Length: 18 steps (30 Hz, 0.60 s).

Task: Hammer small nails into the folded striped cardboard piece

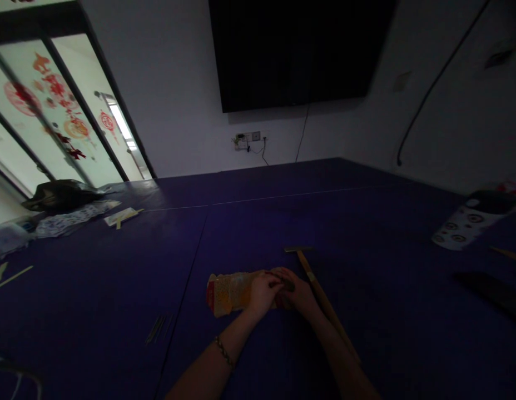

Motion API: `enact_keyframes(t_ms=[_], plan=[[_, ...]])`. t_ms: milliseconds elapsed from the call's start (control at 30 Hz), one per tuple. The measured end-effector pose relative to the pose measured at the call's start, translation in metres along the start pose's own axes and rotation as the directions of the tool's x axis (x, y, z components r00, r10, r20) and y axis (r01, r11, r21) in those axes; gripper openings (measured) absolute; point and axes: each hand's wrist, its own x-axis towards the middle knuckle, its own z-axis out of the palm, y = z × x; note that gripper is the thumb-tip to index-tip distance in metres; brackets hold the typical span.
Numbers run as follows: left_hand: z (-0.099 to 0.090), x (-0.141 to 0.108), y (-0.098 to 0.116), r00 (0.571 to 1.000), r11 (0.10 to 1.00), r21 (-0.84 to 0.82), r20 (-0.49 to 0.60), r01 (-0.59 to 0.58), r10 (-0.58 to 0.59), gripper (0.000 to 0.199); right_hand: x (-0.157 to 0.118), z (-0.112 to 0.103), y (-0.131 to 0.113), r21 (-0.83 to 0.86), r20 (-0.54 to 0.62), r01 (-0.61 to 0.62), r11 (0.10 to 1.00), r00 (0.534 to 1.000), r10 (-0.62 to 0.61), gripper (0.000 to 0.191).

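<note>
My left hand [263,291] and my right hand [297,289] meet over the right part of a flattened orange package [231,293] with a red end. Between the fingers of both is a small dark brown lump [288,283], whose kind I cannot make out in the dim light. Both hands are closed around it. Just right of my right hand lies a hammer [310,275] with a wooden handle, its head pointing away from me. Several thin metal rods, perhaps nails [158,329], lie to the left of the package.
Purple sheeting [249,222] covers the broad table. A patterned tumbler [470,222] with a dark lid and a dark flat object [494,294] are on the right. At the far left are a black bag [64,195], papers [74,218] and a small white box [123,216].
</note>
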Motion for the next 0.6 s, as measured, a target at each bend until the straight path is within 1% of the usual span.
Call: enact_keyframes(t_ms=[200, 467, 600], plan=[[-0.0006, -0.0014, 0.0007, 1.000, 0.998, 0.065, -0.007, -0.016, 0.017, 0.010, 0.0002, 0.0003, -0.0016, 0.038, 0.029, -0.070, 0.997, 0.997, 0.069, 0.050], [-0.0026, -0.0046, 0.0036, 0.999, 0.994, 0.113, -0.050, -0.001, 0.007, 0.012, -0.0017, 0.0029, -0.0023, 0.067, 0.001, -0.046, 0.997, 0.999, 0.046, 0.049], [-0.0023, -0.0045, 0.0021, 0.999, 0.992, 0.122, -0.029, -0.011, 0.014, 0.010, -0.0016, 0.0023, -0.0074, 0.066, -0.005, -0.053, 0.996, 0.999, 0.054, 0.047]])
